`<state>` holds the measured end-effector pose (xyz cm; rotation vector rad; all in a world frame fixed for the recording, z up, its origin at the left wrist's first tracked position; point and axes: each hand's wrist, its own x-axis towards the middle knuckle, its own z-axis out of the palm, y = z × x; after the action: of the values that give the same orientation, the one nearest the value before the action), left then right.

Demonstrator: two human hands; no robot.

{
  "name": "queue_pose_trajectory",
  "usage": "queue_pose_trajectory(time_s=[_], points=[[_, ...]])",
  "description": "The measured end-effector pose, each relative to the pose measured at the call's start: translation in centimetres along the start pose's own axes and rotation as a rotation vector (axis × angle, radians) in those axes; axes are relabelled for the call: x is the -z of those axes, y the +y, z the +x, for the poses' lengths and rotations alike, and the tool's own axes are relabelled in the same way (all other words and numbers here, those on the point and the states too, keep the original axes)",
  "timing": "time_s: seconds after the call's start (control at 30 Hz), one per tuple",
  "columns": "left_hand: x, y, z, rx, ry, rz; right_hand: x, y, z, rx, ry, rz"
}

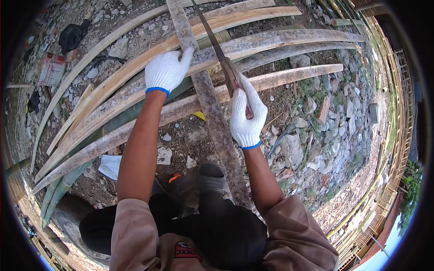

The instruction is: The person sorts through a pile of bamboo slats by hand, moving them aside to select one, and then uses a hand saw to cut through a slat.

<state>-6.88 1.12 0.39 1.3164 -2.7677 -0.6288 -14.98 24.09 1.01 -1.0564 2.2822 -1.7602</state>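
Observation:
My left hand (167,71), in a white knitted glove with a blue cuff, is closed over a long weathered wooden plank (275,39), its thumb pointing along the wood. The fingertips are partly hidden. In a matching glove, my right hand (247,114) wraps around the brown handle of a handsaw (211,36). The blade appears nearly edge-on, reaching up and away past the planks. Under the planks' crossing runs a narrow mottled board (217,124), from the top of the view down toward my feet.
More planks (298,74) and green bamboo poles (68,180) lie side by side across the ground. Rubble and stones (291,149) spread to the right. A black plastic bag (73,36) and a red-and-white sack (51,69) lie at the left. My shoe (211,174) stands beside the board.

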Motion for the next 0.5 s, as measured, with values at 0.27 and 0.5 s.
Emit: queue_pose_trajectory(time_s=[0.27,0.5], points=[[0.1,-0.2,-0.4,-0.006,-0.017,-0.005,7.6,-2.5,-7.3,-0.346,-0.111,0.053],[0.3,0.6,-0.1,0.012,0.009,0.026,2.7,-2.4,-1.4,-0.221,-0.138,-0.004]])
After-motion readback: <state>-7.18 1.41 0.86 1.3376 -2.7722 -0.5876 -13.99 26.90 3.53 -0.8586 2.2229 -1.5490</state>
